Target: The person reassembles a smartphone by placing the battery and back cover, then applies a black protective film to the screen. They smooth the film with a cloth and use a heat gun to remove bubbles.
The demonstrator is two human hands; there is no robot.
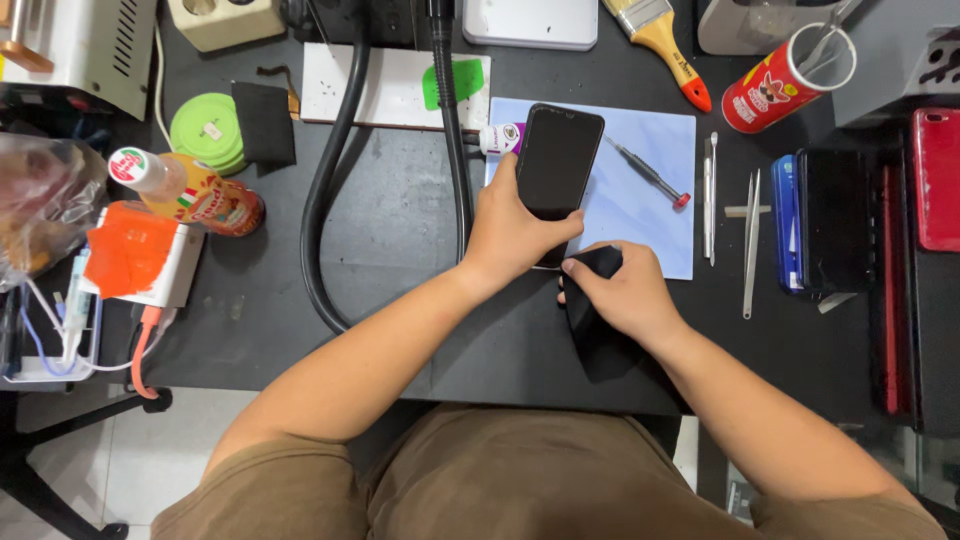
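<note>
A black smartphone [557, 160] lies screen up on a pale blue work mat [640, 215]. My left hand [510, 230] grips its lower half, thumb across the bottom of the screen. My right hand [625, 290] is closed on a black cloth [592, 330] just below the phone, with the cloth's upper end touching the phone's bottom edge. The rest of the cloth hangs down over the black table [400, 230].
A small screwdriver [650, 172] lies on the mat; tweezers [750, 240] and thin tools [709, 195] are to its right, then dark phones [835, 220] and a red one [935, 180]. A black hose [325, 200], green tape roll [207, 128], bottle [190, 188], brush [665, 45] and red can [785, 80] surround.
</note>
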